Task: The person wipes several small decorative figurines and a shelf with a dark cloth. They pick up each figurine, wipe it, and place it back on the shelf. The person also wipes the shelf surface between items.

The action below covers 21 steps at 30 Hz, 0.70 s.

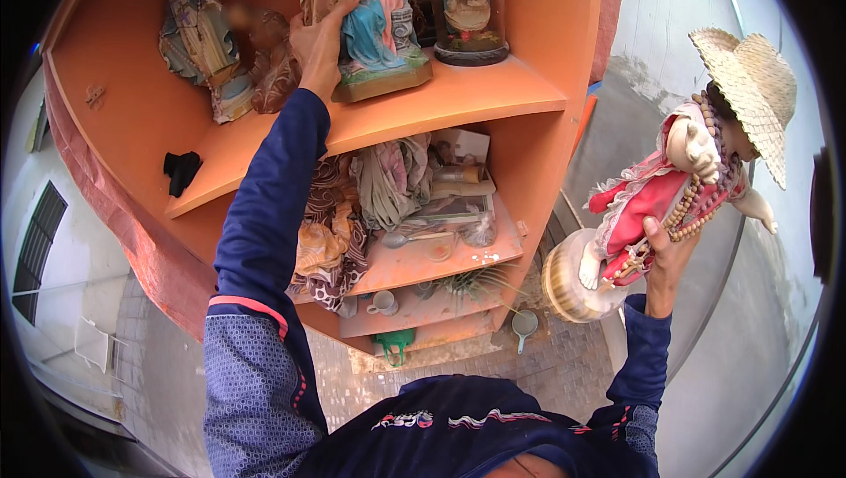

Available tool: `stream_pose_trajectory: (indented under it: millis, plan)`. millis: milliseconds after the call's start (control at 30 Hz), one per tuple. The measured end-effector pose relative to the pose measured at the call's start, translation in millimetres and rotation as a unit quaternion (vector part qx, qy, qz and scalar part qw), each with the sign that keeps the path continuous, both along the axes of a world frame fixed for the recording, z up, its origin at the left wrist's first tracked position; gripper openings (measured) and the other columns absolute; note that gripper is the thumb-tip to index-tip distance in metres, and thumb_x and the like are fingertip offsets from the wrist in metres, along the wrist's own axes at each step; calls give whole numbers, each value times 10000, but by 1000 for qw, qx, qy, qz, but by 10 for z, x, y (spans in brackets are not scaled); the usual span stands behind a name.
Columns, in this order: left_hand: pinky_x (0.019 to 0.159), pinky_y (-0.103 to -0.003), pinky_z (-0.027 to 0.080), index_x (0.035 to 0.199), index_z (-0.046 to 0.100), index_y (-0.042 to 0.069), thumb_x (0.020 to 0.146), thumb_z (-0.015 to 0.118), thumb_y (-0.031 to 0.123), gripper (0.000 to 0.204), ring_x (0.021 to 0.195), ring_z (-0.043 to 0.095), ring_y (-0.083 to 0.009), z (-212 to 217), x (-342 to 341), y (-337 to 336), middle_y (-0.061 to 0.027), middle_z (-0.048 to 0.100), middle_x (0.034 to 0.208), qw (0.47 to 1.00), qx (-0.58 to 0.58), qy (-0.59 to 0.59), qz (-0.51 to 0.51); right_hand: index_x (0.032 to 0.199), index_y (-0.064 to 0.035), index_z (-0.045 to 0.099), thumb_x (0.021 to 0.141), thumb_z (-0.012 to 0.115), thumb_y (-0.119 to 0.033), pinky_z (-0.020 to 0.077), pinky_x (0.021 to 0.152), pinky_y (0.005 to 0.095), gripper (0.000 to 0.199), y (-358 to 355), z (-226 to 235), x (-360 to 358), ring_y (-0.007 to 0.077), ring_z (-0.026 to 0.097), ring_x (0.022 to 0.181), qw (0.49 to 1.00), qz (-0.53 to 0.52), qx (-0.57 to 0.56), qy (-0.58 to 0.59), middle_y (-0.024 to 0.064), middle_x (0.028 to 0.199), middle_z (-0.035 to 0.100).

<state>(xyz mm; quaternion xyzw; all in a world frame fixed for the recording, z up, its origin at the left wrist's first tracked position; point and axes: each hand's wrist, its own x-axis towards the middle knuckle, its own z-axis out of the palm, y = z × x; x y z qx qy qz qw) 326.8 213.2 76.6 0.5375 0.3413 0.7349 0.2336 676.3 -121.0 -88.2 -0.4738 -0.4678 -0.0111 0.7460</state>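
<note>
A: Far left?
B: Black cloth (181, 173) is lying on the orange shelf (493, 95). Robed statue (196, 33) is standing upper left, brown figurine (270, 64) sitting just beside it.
A: Left hand?
B: Left hand (317, 48), upper center, is touching the pink-and-blue statue (383, 15), fingers bending against its left side. Can't tell if they're clasping. Statue's standing on the same shelf.
A: Next?
B: Glass dome (469, 9) is standing just right of it.
A: Right hand?
B: Right hand (671, 262) is grasping the red-dressed figure (630, 200), right of frame, thumb showing. Figure's leaning, round base (568, 280) pointing lower left; it's wearing beads (683, 212) and a straw hat (749, 81).
</note>
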Motion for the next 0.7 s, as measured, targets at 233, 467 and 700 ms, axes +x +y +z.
stream_pose_trajectory:
  millis: [233, 467, 700]
  plan:
    - [998, -364, 402, 1370, 352, -113, 638, 861, 456, 1057, 1145, 537, -268, -99, -74, 270, -204, 531, 1254, 994, 2, 53, 93, 1336, 50, 428, 650, 844, -243, 444, 972, 342, 855, 35, -173, 210, 214, 555, 1113, 1000, -3, -12, -8, 114, 1259, 533]
    - [1023, -372, 396, 1404, 330, -109, 680, 837, 481, 1063, 1217, 509, -318, -4, -373, 46, -259, 495, 1330, 986, -16, 143, -82, 1388, 42, 367, 658, 810, -309, 397, 1020, 365, 923, 95, -326, 322, 241, 513, 1162, 999, -5, -51, 19, 127, 1291, 490]
    - [1141, -371, 271, 1478, -58, -151, 655, 825, 596, 1420, 1411, 322, -391, -186, -277, -548, -354, 363, 1445, 911, -193, 365, 11, 1388, 38, 379, 645, 826, -271, 395, 1034, 373, 921, 170, -413, 385, 241, 515, 1177, 999, 17, -11, 42, 123, 1296, 498]
